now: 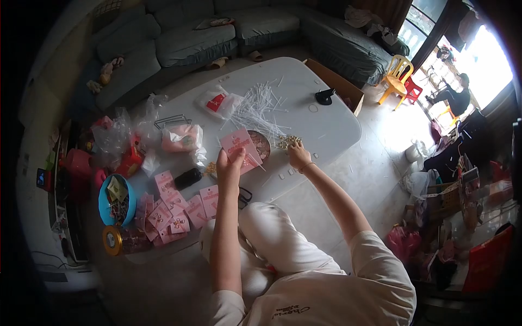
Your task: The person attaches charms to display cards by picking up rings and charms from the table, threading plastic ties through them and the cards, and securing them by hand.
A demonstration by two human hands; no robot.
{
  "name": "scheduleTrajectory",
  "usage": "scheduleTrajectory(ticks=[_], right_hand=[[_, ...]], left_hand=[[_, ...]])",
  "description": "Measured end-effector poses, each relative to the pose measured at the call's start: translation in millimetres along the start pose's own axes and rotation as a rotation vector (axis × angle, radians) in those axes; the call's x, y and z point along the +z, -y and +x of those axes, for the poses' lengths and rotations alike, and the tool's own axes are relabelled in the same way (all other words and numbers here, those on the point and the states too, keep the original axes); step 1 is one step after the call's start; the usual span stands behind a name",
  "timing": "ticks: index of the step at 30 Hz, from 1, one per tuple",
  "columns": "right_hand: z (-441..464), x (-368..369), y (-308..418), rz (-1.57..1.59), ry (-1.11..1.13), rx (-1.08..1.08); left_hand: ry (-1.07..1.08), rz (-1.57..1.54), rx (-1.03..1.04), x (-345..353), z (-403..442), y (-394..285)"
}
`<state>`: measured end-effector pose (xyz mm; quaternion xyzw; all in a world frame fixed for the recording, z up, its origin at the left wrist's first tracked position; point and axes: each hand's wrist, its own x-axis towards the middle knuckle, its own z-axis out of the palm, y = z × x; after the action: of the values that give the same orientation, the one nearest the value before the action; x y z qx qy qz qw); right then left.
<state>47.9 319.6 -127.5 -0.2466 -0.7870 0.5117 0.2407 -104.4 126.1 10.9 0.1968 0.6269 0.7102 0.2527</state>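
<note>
Two bare hands work near the near edge of a white counter [331,127]; the left hand [229,166] pinches a pink card [238,142] between thumb and fingers, raised in front of a round tin [262,142] that it partly covers; the right hand [299,156] reaches down to a small heap of gold-coloured pieces [287,140] just beside the tin, its fingers bent over them, though whether they grip any cannot be told; beyond the hands, toward the far edge, white strips [262,107] lie in a loose tangle against a white bag [211,101] with a red label; a black stand-like object [324,98] sits near the right edge; to the left of the card are a pink-and-white packet [181,139] and a wire rack [172,120]; toward the near left corner, more pink cards [160,215], several bearing small pieces, overlap in a spread, close to a black object [187,179], a blue bowl [101,202] filled with small items and a jar [113,241] with a gold lid, lying tilted; dark handles [246,195] show at the near edge by the seated person's knee; beyond the counter stand a sofa [196,42] and a yellow chair [395,81], with another person [458,98] seated near the bright doorway.
</note>
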Motion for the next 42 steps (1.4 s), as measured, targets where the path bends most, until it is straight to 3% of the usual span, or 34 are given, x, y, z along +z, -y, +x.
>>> scheduleTrajectory(ticks=[6, 8, 10, 14, 19, 23, 28, 42], right_hand=[[2, -4, 44, 0.321, 0.058, 0.07], [-27, -1, 105, 1.253, 0.116, 0.045], [-49, 4, 152, 1.409, 0.218, -0.073], [-96, 14, 218, 1.391, 0.302, -0.054], [-141, 8, 286, 1.165, 0.206, 0.131], [-161, 0, 306, 1.155, 0.177, 0.009], [-170, 2, 326, 0.949, 0.012, -0.217], [-178, -1, 324, 0.769, 0.065, -0.363]], left_hand=[[-0.034, -0.022, 0.0, -3, -9, -9], [-0.037, -0.065, -0.027, -2, -27, -14], [-0.071, -0.106, -0.035, -4, -53, -15], [-0.198, -0.185, -0.038, -4, -101, -31], [-0.27, -0.231, -0.072, 10, -144, -78], [-0.274, -0.242, 0.106, 5, -147, -95], [-0.277, -0.354, 0.161, 9, -152, -113], [-0.386, -0.348, 0.202, 17, -153, -121]])
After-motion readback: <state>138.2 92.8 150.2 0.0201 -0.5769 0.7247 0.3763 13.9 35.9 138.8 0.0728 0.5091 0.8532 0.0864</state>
